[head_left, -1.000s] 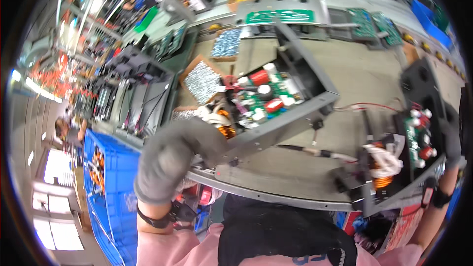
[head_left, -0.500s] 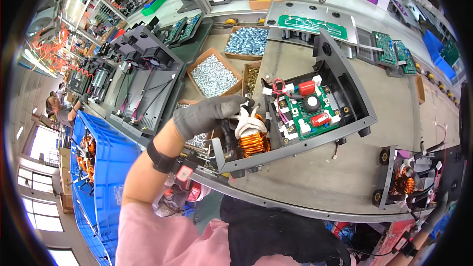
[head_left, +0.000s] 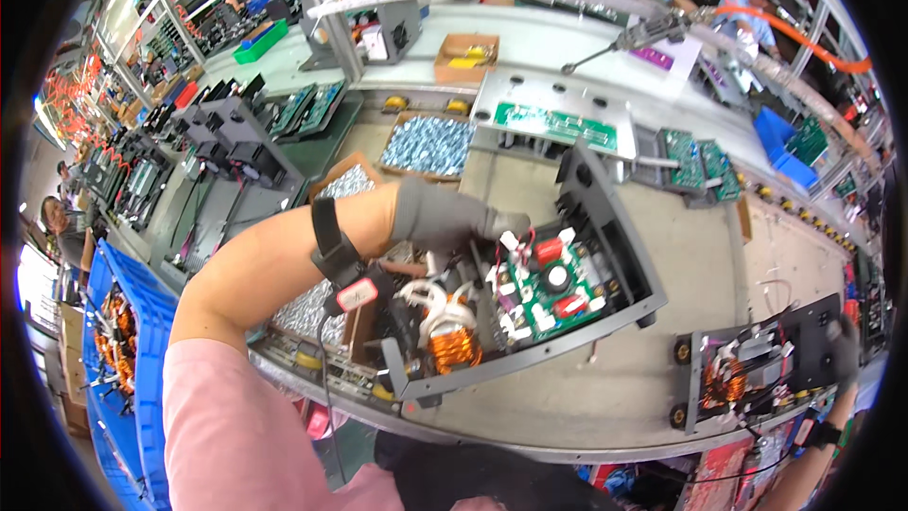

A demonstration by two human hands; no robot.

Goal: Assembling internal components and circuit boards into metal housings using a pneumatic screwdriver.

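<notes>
My left hand (head_left: 454,222), in a grey glove, reaches over an open dark metal case (head_left: 530,355). Its fingers are bent and closed beside the white connectors at the left edge of a green circuit board (head_left: 558,274); what they hold is hidden. In the case's near left part sits a copper coil (head_left: 454,348) with white-sleeved leads (head_left: 426,298). At the far right, my gloved right hand (head_left: 842,350) is at the outer end of a second dark case (head_left: 815,345), its fingers blurred. That case also contains a copper coil (head_left: 724,383).
Trays of blue-silver screws (head_left: 427,145) and silver screws (head_left: 350,180) lie behind my left arm. A metal fixture (head_left: 615,118) stands behind the case. A screwdriver (head_left: 653,33) hangs above. A blue bin (head_left: 156,322) of coils stands left; a cable (head_left: 326,407) trails from my wrist.
My left hand has moved right and away from the coil's leads to the board's connectors. My right hand has come up beside the second case. The view has shifted, moving the bench left and down.
</notes>
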